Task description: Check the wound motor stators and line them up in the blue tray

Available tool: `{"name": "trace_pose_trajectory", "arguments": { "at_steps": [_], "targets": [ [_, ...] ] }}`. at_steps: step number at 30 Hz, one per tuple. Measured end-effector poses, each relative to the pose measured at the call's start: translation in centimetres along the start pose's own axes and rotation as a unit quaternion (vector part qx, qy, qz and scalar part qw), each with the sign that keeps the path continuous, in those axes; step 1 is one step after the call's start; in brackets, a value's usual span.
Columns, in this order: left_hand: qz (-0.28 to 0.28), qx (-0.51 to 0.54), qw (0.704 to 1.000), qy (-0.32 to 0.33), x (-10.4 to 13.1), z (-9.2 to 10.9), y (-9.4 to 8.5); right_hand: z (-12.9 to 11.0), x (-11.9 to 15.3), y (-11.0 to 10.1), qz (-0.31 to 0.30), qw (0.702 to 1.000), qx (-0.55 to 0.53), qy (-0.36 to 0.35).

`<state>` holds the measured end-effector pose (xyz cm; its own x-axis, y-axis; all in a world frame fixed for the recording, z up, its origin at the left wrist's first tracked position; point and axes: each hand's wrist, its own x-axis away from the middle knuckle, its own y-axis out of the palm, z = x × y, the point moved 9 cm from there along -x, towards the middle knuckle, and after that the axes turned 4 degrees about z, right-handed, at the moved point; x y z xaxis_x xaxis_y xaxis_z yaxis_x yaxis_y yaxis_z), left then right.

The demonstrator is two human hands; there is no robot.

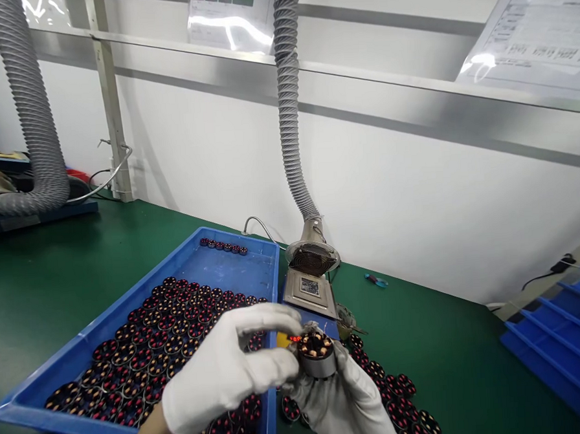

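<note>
My right hand [345, 395], in a white glove, grips a small motor stator [317, 358], a round grey metal ring with copper-coloured windings facing up. Its fingers wrap the ring from below and the right. Just left of it is my left hand [229, 362], also gloved, with thumb and forefinger curved and a gap between them. Its fingertips come close to the ring's left side; whether they touch it I cannot tell. Beneath and left of that hand, a blue tray [143, 302] holds many similar round parts [155, 340] with red or copper-coloured windings.
Behind my hands stands a metal device [311, 290] under a round hood [314, 258] on a grey flexible duct [288, 100]. More round parts [401, 399] lie on the green table [452, 351] at right. Blue-handled pliers [375, 280] and blue racks [563, 339] are farther right.
</note>
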<state>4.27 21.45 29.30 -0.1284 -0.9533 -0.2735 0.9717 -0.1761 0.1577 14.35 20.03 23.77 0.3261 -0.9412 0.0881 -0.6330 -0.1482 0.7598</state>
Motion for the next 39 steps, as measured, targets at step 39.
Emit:
{"name": "trace_pose_trajectory", "arguments": {
  "at_steps": [39],
  "targets": [
    [0.108,0.227,0.967,0.027,0.1,-1.6,-0.5,-3.8,6.1,2.0,0.142,0.630,0.371,-0.667]
  ]
}}
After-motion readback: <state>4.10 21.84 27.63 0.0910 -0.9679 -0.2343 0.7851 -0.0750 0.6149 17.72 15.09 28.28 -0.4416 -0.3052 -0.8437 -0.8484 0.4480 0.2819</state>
